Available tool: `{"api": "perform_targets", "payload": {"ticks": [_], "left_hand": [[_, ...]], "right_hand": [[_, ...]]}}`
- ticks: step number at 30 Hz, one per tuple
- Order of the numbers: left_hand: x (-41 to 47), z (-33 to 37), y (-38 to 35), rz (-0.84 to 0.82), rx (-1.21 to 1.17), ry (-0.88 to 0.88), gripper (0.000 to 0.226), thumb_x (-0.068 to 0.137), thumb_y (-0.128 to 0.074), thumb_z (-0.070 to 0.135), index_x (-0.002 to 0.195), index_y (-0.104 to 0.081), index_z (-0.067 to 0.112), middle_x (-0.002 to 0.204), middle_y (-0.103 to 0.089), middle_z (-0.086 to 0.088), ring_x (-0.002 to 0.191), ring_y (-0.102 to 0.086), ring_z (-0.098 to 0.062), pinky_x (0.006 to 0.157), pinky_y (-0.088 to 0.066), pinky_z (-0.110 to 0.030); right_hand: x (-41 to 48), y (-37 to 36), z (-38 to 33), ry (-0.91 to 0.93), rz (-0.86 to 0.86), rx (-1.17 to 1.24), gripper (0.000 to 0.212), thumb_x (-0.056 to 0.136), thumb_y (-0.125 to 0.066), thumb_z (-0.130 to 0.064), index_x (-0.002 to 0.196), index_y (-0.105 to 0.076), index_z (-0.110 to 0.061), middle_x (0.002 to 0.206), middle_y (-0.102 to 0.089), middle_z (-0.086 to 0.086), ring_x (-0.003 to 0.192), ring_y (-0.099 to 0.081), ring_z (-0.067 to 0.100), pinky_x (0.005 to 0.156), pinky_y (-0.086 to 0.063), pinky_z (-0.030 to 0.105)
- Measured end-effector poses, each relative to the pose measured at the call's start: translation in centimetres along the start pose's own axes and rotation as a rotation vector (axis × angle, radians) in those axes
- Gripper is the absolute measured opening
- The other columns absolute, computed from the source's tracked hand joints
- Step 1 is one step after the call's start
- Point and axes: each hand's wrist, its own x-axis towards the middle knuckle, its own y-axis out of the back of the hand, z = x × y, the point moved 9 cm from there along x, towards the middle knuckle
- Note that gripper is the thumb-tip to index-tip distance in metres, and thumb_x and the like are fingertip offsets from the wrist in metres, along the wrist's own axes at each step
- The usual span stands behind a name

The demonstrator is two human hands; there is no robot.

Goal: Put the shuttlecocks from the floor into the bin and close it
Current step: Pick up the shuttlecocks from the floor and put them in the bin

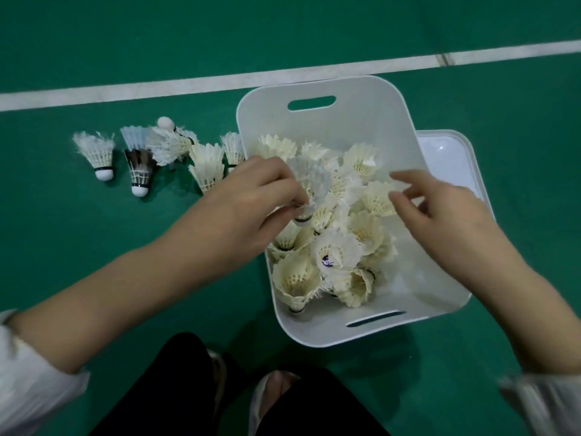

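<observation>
A white bin (358,121) with handle slots stands on the green floor, holding several cream shuttlecocks (361,234). My left hand (248,202) hovers over the bin's left rim and pinches a white shuttlecock (311,187) by its cork end. My right hand (440,209) hangs above the bin's right side with loosely spread fingers and holds nothing. Several more shuttlecocks (138,158) lie in a row on the floor left of the bin, one with dark feathers (140,171).
The bin's white lid (449,162) lies on the floor behind the bin's right side. A white court line (125,91) crosses the floor beyond the bin. My dark trousers and a sandalled foot (270,398) are at the bottom.
</observation>
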Motion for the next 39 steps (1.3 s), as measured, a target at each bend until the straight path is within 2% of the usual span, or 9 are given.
{"api": "perform_targets", "payload": {"ticks": [4, 7, 11, 14, 17, 24, 30, 35, 39], "left_hand": [[0.5, 0.8, -0.6, -0.017, -0.043, -0.024, 0.02, 0.089, -0.049, 0.024, 0.092, -0.063, 0.009, 0.09, -0.056, -0.003, 0.085, -0.046, -0.014, 0.077, -0.032, -0.016], [0.6, 1.5, -1.0, -0.029, -0.073, -0.062, 0.021, 0.089, -0.05, 0.025, 0.094, -0.063, 0.009, 0.092, -0.055, -0.003, 0.088, -0.048, -0.014, 0.079, -0.035, -0.018], [0.0, -0.4, 0.6, 0.006, -0.018, 0.04, 0.029, 0.091, -0.047, 0.031, 0.113, -0.058, 0.016, 0.112, -0.051, -0.001, 0.102, -0.046, -0.01, 0.091, -0.033, -0.018], [-1.2, -4.7, 2.1, 0.022, 0.013, 0.235, 0.028, 0.09, -0.043, 0.034, 0.107, -0.058, 0.018, 0.104, -0.051, 0.008, 0.088, -0.049, -0.006, 0.08, -0.04, -0.024], [-3.1, -9.9, 0.8, -0.123, 0.116, 0.379, 0.019, 0.091, -0.046, 0.03, 0.096, -0.06, 0.018, 0.09, -0.061, 0.003, 0.08, -0.056, -0.017, 0.073, -0.047, -0.037], [-7.4, -15.0, -2.9, -0.334, 0.12, 0.524, 0.015, 0.091, -0.05, 0.026, 0.095, -0.062, 0.017, 0.092, -0.065, -0.002, 0.081, -0.057, -0.02, 0.072, -0.045, -0.033], [-8.3, -16.1, -3.4, -0.351, 0.1, 0.54, 0.016, 0.092, -0.05, 0.027, 0.098, -0.061, 0.017, 0.095, -0.066, -0.002, 0.083, -0.057, -0.019, 0.075, -0.046, -0.033], [-8.4, -16.8, -2.7, -0.326, 0.09, 0.552, 0.016, 0.092, -0.049, 0.027, 0.099, -0.061, 0.018, 0.093, -0.064, 0.001, 0.08, -0.054, -0.016, 0.071, -0.045, -0.031], [-9.0, -18.4, -2.2, -0.297, 0.108, 0.577, 0.018, 0.092, -0.048, 0.025, 0.099, -0.061, 0.015, 0.093, -0.06, -0.001, 0.084, -0.054, -0.02, 0.074, -0.045, -0.033]], "right_hand": [[-2.6, -0.2, -6.3, 0.267, -0.118, 0.323, 0.044, 0.087, -0.052, -0.037, 0.128, -0.04, -0.048, 0.093, -0.059, -0.017, 0.078, -0.058, 0.007, 0.069, -0.046, 0.014], [-2.0, -2.0, -6.9, 0.332, -0.091, 0.243, 0.02, 0.091, -0.053, -0.031, 0.109, -0.059, -0.029, 0.09, -0.062, -0.011, 0.079, -0.056, 0.006, 0.068, -0.043, 0.015], [-0.1, 0.8, -4.1, 0.2, 0.125, 0.198, 0.014, 0.091, -0.055, -0.021, 0.094, -0.067, -0.013, 0.081, -0.062, -0.003, 0.074, -0.06, 0.017, 0.07, -0.048, 0.031], [1.2, 2.5, -1.1, 0.075, 0.24, -0.001, 0.019, 0.091, -0.055, -0.022, 0.099, -0.069, -0.012, 0.092, -0.069, 0.005, 0.08, -0.062, 0.024, 0.072, -0.043, 0.031], [2.5, 0.4, 1.4, -0.034, 0.161, -0.146, 0.022, 0.092, -0.052, -0.018, 0.098, -0.07, -0.008, 0.099, -0.071, 0.011, 0.091, -0.062, 0.032, 0.075, -0.042, 0.032], [3.7, -4.2, 3.9, -0.114, 0.008, -0.229, 0.026, 0.093, -0.05, -0.017, 0.092, -0.068, 0.001, 0.092, -0.069, 0.02, 0.088, -0.059, 0.037, 0.075, -0.044, 0.037], [3.1, -3.1, 2.2, -0.088, -0.016, -0.3, 0.035, 0.093, -0.048, -0.023, 0.125, -0.053, -0.013, 0.112, -0.056, 0.015, 0.097, -0.057, 0.038, 0.081, -0.043, 0.036], [1.8, -1.4, -6.4, 0.186, 0.031, -0.344, 0.03, 0.093, -0.045, -0.028, 0.119, -0.058, -0.017, 0.112, -0.057, 0.005, 0.096, -0.057, 0.028, 0.077, -0.044, 0.034], [0.1, -5.6, -16.1, 0.46, -0.13, -0.18, 0.028, 0.094, -0.042, -0.028, 0.109, -0.062, -0.014, 0.104, -0.058, 0.004, 0.095, -0.056, 0.024, 0.077, -0.046, 0.033]]}}
